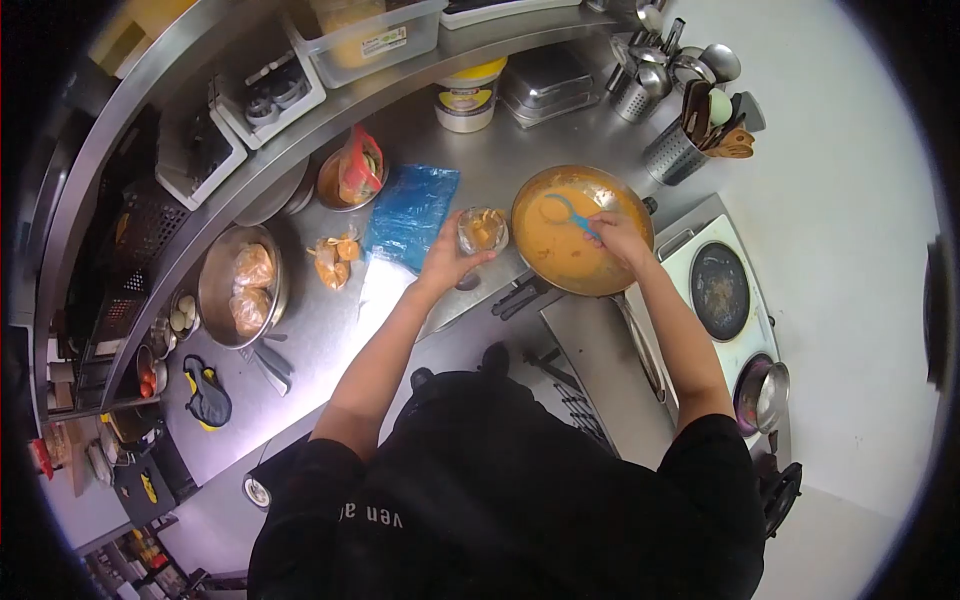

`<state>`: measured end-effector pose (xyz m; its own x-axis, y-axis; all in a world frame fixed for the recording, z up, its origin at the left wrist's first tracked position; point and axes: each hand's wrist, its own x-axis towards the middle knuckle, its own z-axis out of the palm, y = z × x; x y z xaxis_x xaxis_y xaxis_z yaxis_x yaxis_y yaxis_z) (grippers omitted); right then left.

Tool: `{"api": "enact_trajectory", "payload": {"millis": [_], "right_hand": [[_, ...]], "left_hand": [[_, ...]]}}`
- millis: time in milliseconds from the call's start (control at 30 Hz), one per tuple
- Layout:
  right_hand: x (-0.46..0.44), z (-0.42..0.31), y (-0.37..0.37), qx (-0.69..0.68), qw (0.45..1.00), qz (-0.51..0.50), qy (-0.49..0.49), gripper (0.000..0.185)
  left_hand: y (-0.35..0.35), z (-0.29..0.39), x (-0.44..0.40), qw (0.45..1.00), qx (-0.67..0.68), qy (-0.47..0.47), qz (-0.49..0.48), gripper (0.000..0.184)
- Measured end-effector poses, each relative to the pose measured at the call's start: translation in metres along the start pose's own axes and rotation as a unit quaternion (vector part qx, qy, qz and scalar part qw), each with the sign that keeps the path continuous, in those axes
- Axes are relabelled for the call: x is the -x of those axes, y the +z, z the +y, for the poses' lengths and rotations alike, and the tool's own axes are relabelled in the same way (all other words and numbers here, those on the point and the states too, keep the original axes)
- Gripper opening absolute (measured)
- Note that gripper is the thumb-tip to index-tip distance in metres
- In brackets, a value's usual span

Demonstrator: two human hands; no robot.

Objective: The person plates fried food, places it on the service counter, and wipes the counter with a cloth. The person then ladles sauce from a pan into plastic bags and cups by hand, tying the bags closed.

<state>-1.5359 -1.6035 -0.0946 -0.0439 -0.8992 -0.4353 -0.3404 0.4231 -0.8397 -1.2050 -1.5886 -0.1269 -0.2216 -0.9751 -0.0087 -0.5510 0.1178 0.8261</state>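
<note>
Progress, as judged from the visible stock: partly complete. On the done side, two large filled bags [252, 290] lie in the metal bowl [210, 290] at the left of the frame, and small knotted bags [333, 262] of orange food sit on the steel table [315, 340] to the right of that bowl. On the outstanding side, the wide pan [600, 181], right of the frame's centre, contains a broad pool of orange sauce [545, 240], with bare metal showing at its upper part. The clear container [484, 232] near the centre has some orange content; its fill level cannot be determined, nor whether it is a cup or a lined bag.

Position relative to the hands: the left hand [446, 264] is closed around the left and lower sides of the clear container, which sits at its fingers, just beside the pan's left rim. The right hand [618, 238] grips the handle of a blue ladle [560, 200] over the right half of the pan. The ladle head is at the sauce, to the upper left of the right hand; whether it carries a load cannot be confirmed. Blue plastic [412, 205] lies flat on the table, just to the upper left of the left hand
</note>
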Motion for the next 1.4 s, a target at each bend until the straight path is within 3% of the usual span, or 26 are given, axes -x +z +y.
{"api": "enact_trajectory", "payload": {"millis": [233, 300, 433, 500, 600, 633, 700, 733, 767, 800, 900, 933, 1033, 1100, 1167, 1233, 1300, 1333, 1400], "right_hand": [[0.058, -0.07, 0.042, 0.079, 0.99, -0.004, -0.114, 0.017], [0.073, -0.084, 0.059, 0.212, 0.951, 0.053, -0.218, 0.018], [0.07, -0.077, 0.085, 0.245, 0.915, 0.099, -0.304, 0.02], [0.065, -0.074, 0.091, 0.271, 0.853, 0.131, -0.427, 0.017], [0.066, -0.074, 0.093, 0.286, 0.845, 0.128, -0.434, 0.014], [0.068, -0.076, 0.093, 0.286, 0.844, 0.128, -0.434, 0.014], [0.073, -0.081, 0.091, 0.156, 0.966, 0.029, -0.204, 0.014], [0.067, -0.075, 0.089, 0.156, 0.966, 0.03, -0.204, 0.014], [0.055, -0.064, 0.085, -0.006, 0.995, -0.043, -0.092, 0.016], [0.054, -0.065, 0.082, -0.168, 0.979, -0.114, 0.024, 0.018], [0.062, -0.063, 0.067, -0.203, 0.971, -0.099, 0.083, 0.022], [0.062, -0.058, 0.062, -0.203, 0.971, -0.098, 0.083, 0.022], [0.048, -0.024, 0.042, -0.117, 0.992, -0.027, 0.044, 0.023], [0.033, 0.006, 0.032, 0.072, 0.997, 0.022, 0.01, 0.025], [0.02, 0.028, 0.033, 0.068, 0.996, 0.027, 0.055, 0.027], [0.02, 0.029, 0.034, 0.066, 0.992, 0.03, 0.099, 0.029], [0.023, 0.029, 0.038, 0.285, 0.957, 0.026, 0.051, 0.026], [0.025, 0.03, 0.039, 0.285, 0.957, 0.027, 0.051, 0.026], [0.029, 0.031, 0.04, 0.43, 0.902, 0.015, -0.041, 0.024]], "left_hand": [[-0.003, 0.002, 0.001, 1.0, 0.015, -0.001, -0.007, 0.099], [-0.004, 0.005, 0.001, 1.0, 0.013, 0.001, -0.01, 0.098], [-0.008, 0.008, 0.001, 1.0, 0.014, -0.009, -0.023, 0.098], [-0.01, 0.009, 0.002, 1.0, 0.011, -0.01, -0.026, 0.098], [-0.01, 0.007, 0.001, 0.999, 0.017, 0.009, -0.025, 0.097], [-0.01, 0.006, 0.0, 0.999, 0.02, 0.013, -0.026, 0.097], [-0.01, 0.004, -0.001, 0.999, 0.023, 0.018, -0.028, 0.098], [-0.01, 0.004, -0.002, 0.999, 0.01, 0.016, -0.03, 0.1], [-0.01, 0.003, -0.002, 0.999, -0.003, 0.014, -0.033, 0.101], [-0.012, 0.006, -0.002, 0.999, -0.003, 0.015, -0.033, 0.101], [-0.016, 0.007, -0.002, 0.998, -0.012, -0.019, -0.064, 0.1], [-0.016, 0.003, -0.005, 0.997, 0.032, -0.039, -0.051, 0.091], [-0.021, -0.008, -0.018, 0.986, 0.125, -0.101, -0.034, 0.072], [-0.019, -0.013, -0.025, 0.974, 0.174, -0.141, -0.032, 0.064], [-0.013, -0.019, -0.03, 0.995, 0.043, -0.023, 0.09, 0.051], [-0.011, -0.028, -0.041, 0.997, 0.005, -0.053, 0.058, 0.046], [-0.011, -0.044, -0.057, 0.995, -0.035, -0.085, 0.026, 0.042], [-0.009, -0.054, -0.066, 0.993, -0.018, -0.12, -0.001, 0.034], [-0.009, -0.057, -0.071, 0.988, -0.001, -0.154, -0.029, 0.027]]}}
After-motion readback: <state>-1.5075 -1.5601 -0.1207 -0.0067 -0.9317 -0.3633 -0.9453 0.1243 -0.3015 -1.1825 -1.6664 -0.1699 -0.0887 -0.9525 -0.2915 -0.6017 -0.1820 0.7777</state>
